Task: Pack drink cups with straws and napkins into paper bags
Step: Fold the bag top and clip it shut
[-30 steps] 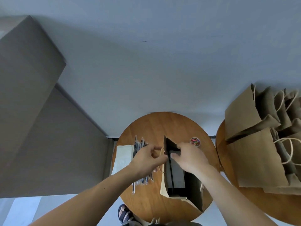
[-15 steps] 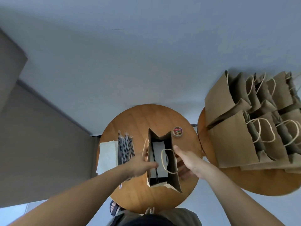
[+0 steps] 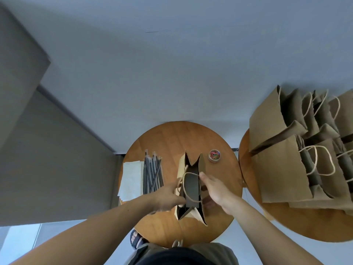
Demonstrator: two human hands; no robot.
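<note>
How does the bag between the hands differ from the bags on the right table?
The bag between the hands stands alone on the middle table; the other bags crowd together on the right table. The left hand and right hand flank that bag; the other bags are untouched. All are brown paper, upright, open-topped, with twine handles.

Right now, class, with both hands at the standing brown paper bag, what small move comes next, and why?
Probably press the walls of the brown paper bag together: the left hand holds its left rim, the right hand lays straight fingers on its right wall, and the small tub of coloured paper clips stands beside it.
</note>
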